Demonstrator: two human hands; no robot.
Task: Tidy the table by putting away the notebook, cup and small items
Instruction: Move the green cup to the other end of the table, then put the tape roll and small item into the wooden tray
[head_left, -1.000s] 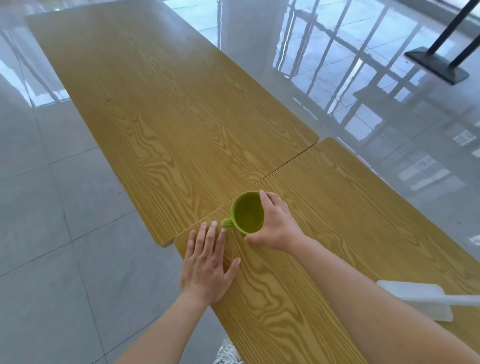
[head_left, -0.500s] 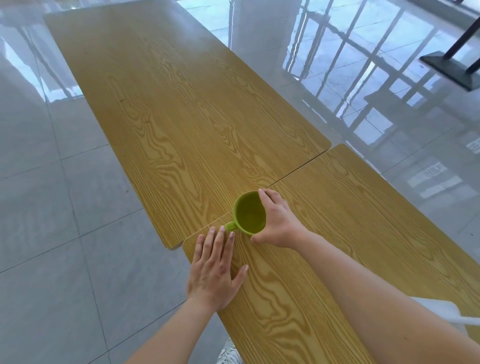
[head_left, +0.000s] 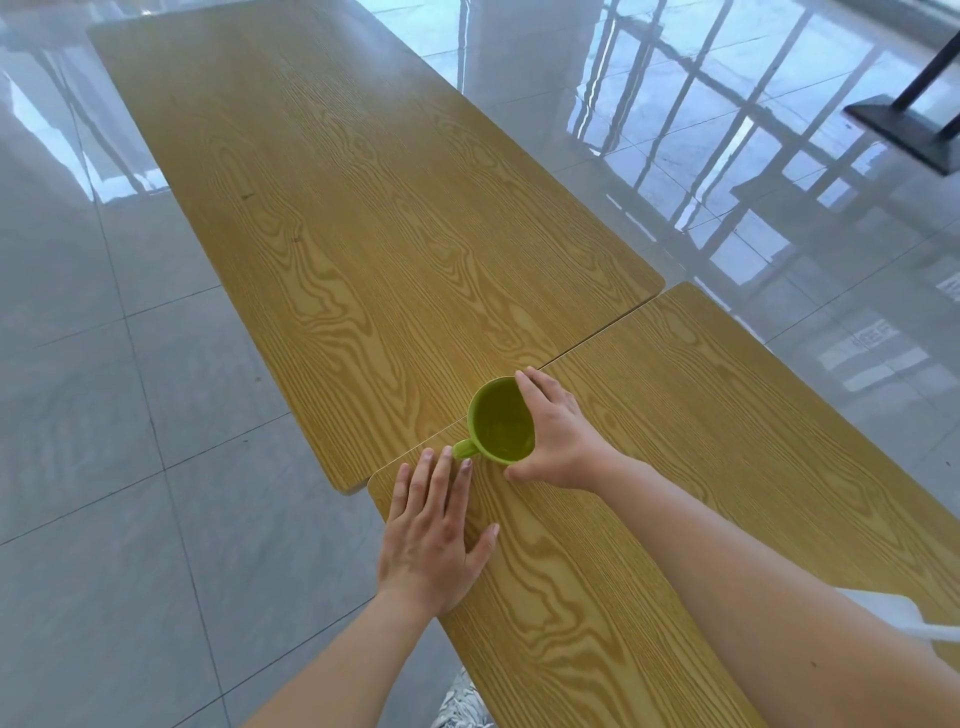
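Two hands are at work: my right hand (head_left: 558, 441) curls round the right side of the green cup (head_left: 500, 422), thumb at the near wall and fingers wrapped over the far rim, gripping it. My left hand (head_left: 434, 530) lies flat and spread on the wood, holding nothing, its fingertips (head_left: 466, 466) just reaching the cup's handle. The cup stands upright on the near table (head_left: 727, 441), right beside the seam where it meets the far table (head_left: 363, 208). To lift well, I judge I should keep the grip snug around the body, raise it straight up and hold it level; it looks empty, though I cannot be sure. A white object (head_left: 904, 618) peeks out past my right forearm at the near right; I should clear it when I carry the cup away.
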